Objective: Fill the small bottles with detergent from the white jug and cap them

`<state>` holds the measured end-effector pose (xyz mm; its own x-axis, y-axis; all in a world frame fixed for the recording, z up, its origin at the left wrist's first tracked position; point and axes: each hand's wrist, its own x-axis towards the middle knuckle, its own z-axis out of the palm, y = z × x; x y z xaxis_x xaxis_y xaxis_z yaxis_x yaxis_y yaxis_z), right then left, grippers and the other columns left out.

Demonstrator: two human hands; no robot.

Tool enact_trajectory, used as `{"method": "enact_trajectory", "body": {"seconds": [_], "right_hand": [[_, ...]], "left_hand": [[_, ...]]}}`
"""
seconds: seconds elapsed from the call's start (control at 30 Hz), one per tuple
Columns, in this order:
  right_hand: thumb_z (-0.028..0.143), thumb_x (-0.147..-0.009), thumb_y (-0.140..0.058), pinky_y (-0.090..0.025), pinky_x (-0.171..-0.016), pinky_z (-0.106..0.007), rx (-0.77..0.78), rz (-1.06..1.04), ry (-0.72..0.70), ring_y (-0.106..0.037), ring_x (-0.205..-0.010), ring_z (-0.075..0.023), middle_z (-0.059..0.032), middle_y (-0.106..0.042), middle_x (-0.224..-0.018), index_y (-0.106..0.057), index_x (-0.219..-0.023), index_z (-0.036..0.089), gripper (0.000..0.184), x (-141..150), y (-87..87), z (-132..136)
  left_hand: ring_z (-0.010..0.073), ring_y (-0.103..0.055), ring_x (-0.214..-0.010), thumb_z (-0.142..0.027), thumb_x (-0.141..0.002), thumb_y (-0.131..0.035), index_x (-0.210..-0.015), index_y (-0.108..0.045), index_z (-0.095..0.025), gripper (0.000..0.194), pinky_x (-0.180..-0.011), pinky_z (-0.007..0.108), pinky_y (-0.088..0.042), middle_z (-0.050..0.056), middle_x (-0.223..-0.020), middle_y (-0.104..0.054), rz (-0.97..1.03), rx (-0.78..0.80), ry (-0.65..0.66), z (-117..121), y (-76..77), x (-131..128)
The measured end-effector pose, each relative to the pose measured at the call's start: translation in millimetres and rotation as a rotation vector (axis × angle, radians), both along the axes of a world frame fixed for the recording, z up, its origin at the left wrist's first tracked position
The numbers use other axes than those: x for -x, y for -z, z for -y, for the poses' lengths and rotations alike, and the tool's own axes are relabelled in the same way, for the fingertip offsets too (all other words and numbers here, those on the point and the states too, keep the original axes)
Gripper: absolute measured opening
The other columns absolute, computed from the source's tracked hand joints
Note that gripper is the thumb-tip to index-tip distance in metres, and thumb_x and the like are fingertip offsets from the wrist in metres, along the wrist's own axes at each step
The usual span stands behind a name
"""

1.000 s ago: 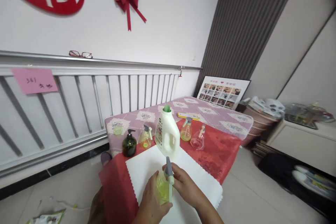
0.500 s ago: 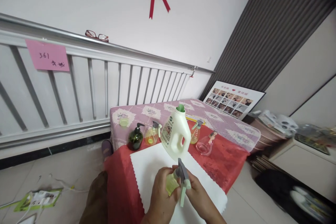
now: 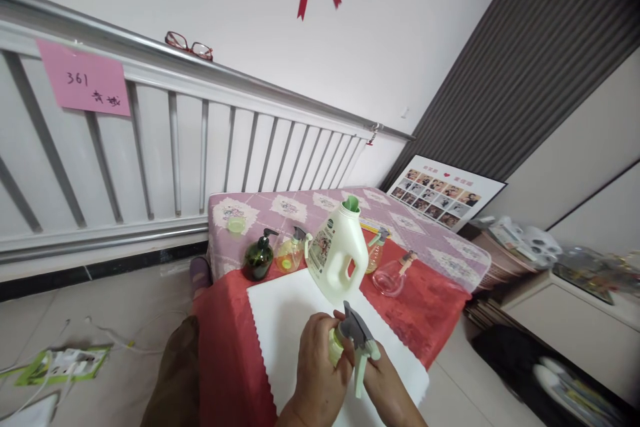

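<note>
Left hand (image 3: pixel 320 363) grips a tilted spray bottle (image 3: pixel 356 328), its head toward the right hand (image 3: pixel 389 383). Right fingers are mostly hidden; their grip is unclear.

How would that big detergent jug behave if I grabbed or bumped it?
The detergent jug looks stiff-walled, judging by its molded handle. Tipped over, it might spill, as no cap covers its green spout. Its opaque sides hide the fill, so I can't judge its weight.
</note>
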<state>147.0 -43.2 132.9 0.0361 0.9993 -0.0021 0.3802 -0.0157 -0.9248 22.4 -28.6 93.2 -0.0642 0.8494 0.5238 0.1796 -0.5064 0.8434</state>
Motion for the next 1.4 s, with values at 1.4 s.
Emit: {"method": "enact_trajectory", "body": {"seconds": [1.4], "right_hand": [[0.038,-0.082,-0.072,-0.058,-0.074,-0.038,-0.203,0.168,0.012,-0.068,-0.078,-0.0253,-0.0045,-0.072,-0.085,-0.074,-0.091,0.025,0.016,3.8,-31.1,3.0]], "left_hand": [[0.0273,-0.067,-0.106,-0.011,-0.082,-0.054,-0.116,-0.053,-0.022,0.036,-0.093,0.052,-0.058,0.011,-0.111,-0.068,-0.009,0.062,0.077,3.7,15.5,-5.3]]}}
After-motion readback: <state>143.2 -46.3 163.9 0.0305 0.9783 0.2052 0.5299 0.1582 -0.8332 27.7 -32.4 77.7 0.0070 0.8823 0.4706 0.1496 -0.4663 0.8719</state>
